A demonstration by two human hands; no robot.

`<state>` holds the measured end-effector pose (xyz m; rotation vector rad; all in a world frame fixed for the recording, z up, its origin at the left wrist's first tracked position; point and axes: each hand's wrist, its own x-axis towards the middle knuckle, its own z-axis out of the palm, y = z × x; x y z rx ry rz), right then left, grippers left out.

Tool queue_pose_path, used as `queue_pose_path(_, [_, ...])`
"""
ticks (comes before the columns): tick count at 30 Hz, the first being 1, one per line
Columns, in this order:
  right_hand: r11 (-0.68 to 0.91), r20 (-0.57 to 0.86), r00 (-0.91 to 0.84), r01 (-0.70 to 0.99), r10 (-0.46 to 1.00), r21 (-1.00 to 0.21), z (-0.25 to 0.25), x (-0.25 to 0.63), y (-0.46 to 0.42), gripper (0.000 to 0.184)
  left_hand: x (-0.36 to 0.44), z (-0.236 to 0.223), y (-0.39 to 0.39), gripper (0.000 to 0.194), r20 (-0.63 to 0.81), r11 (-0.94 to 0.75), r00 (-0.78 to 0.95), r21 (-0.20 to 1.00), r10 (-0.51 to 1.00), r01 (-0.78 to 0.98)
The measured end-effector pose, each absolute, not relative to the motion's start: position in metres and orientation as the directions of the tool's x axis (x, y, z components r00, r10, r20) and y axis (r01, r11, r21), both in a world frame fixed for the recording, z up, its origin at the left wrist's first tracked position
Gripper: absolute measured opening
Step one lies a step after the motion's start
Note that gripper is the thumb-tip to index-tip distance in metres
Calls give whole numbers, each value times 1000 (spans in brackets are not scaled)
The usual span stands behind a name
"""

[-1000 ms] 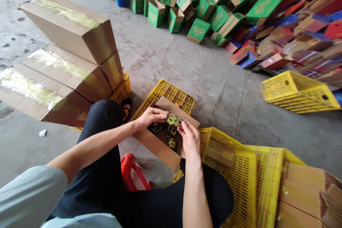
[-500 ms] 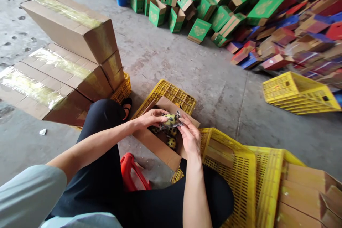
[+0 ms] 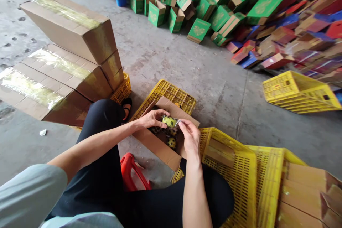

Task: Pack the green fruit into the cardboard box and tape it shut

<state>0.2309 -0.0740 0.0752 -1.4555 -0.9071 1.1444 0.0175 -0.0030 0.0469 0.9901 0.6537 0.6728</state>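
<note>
Between my two hands, over an open cardboard box [image 3: 160,149], is a yellow-green item with dark spots [image 3: 170,121] in a clear plastic wrapper; I cannot tell its kind. My left hand [image 3: 154,118] grips its left end between thumb and fingers. The fingertips of my right hand [image 3: 190,133] pinch the wrapper's gathered right end. More yellow items with black spots [image 3: 171,143] lie inside the box, partly hidden by my hands. The box rests on an upturned yellow plastic crate [image 3: 173,92].
Taped cartons [image 3: 72,28] are stacked at the left on yellow crates. On the right stand yellow crates [image 3: 232,171] with folded cardboard, and farther off another yellow crate [image 3: 299,94]. A red stool [image 3: 133,171] is beneath me. Green boxes [image 3: 199,29] are piled behind.
The wrapped item has turned slightly, and its wrapper now looks drawn tighter around it. My right fingers have closed on the wrapper's end. Everything else stays put.
</note>
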Motion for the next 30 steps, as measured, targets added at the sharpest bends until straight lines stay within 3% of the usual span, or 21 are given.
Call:
queue_pose_path(11, [-163,-161,330,-23,930,-986,67,232,-76,35,17,55,-6,55,-240,356,450,915,860,-193])
queue_pose_path(17, [-188,-236,398,-155,887,-970,65,227,-71,34,17,54,-6,59,-284,395,397,889,873,-233])
queue_pose_path(22, [-241,-304,365,-208,880,-948,68,226,-71,36,15,55,-3,58,-230,320,430,935,873,-150])
queue_pose_path(25, [-252,-309,313,-210,898,-945,69,222,-72,39,13,54,-3,63,-171,267,535,958,827,-107])
queue_pose_path(30, [-276,-296,283,-110,912,-955,62,222,-71,37,9,51,0,65,-141,114,617,990,774,83])
